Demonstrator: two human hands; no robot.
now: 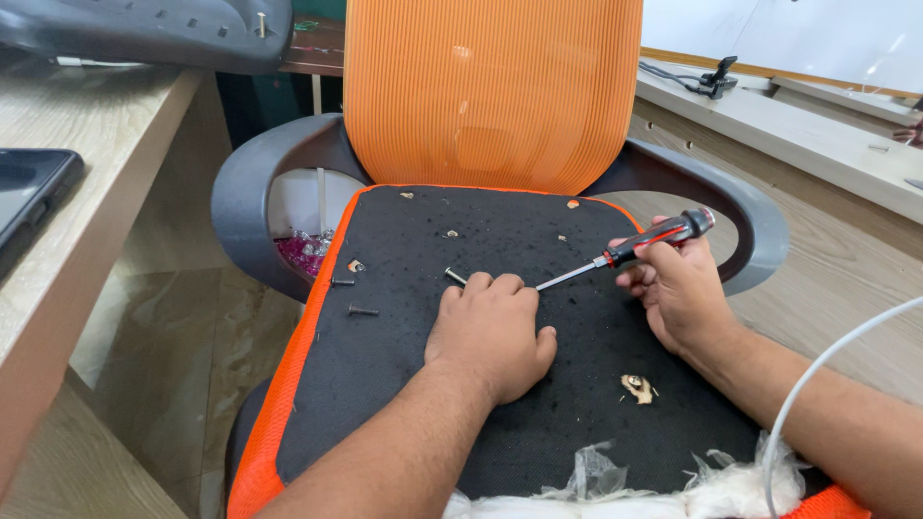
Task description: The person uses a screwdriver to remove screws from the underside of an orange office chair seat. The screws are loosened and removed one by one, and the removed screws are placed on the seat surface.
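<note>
The left hand [488, 332] lies knuckles-up mid-seat on the black fabric chair seat [385, 384], fingers curled at a small steel bolt [455, 277]. The right hand [678, 288] grips a red-and-black screwdriver [630, 248] near the seat's right edge. Crumpled clear plastic wrap [601, 476] sits at the front edge.

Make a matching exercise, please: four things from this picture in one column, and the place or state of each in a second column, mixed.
1. screwdriver
2. left hand
3. phone
4. loose screw

a. flat on the black seat cushion
b. on the wooden desk
c. held in the right hand
d. near the seat's left edge

Pairs: 1-c, 2-a, 3-b, 4-d
</note>
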